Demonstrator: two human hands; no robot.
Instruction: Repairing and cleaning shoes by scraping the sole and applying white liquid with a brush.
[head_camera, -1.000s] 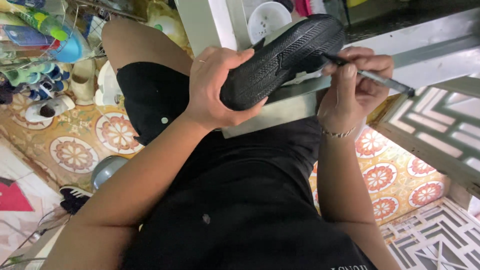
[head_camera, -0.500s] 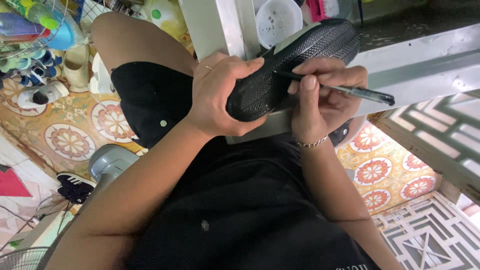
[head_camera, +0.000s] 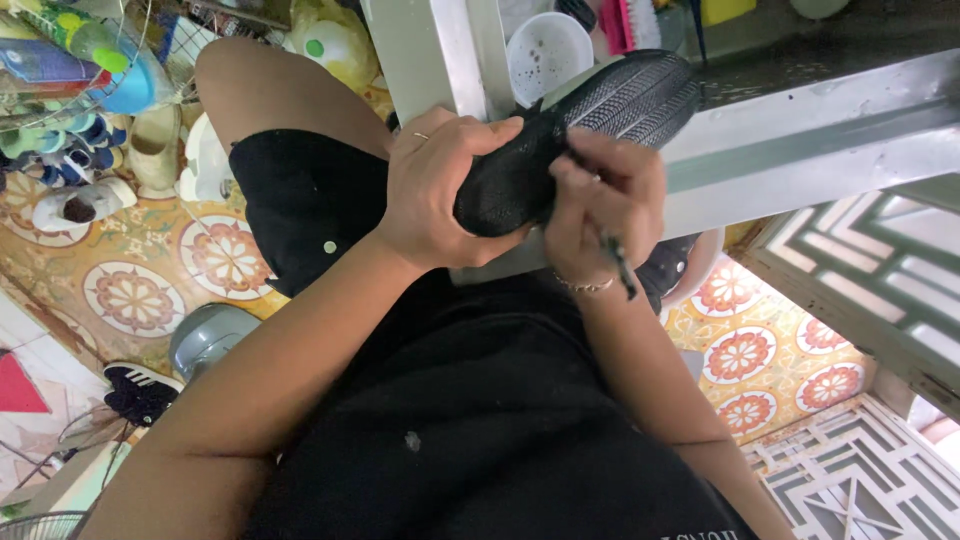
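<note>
My left hand (head_camera: 440, 185) grips a black shoe (head_camera: 580, 135) by its heel end, sole turned up and toe pointing away to the upper right. My right hand (head_camera: 605, 200) presses against the shoe's near side and holds a thin dark pen-like tool (head_camera: 618, 262), whose free end points down toward my lap. The tool's working tip is hidden between my fingers and the shoe. I sit in black clothes, with the shoe held above my knees.
A grey metal table edge (head_camera: 800, 140) runs behind the shoe, with a white cup (head_camera: 548, 50) beyond it. Several shoes (head_camera: 80, 200) lie on the patterned tiled floor at left, beside a grey round object (head_camera: 210, 335). A white lattice gate (head_camera: 860, 290) stands at right.
My right hand has slid left along the shoe toward my left hand. The thin tool swung from pointing right to pointing down.
</note>
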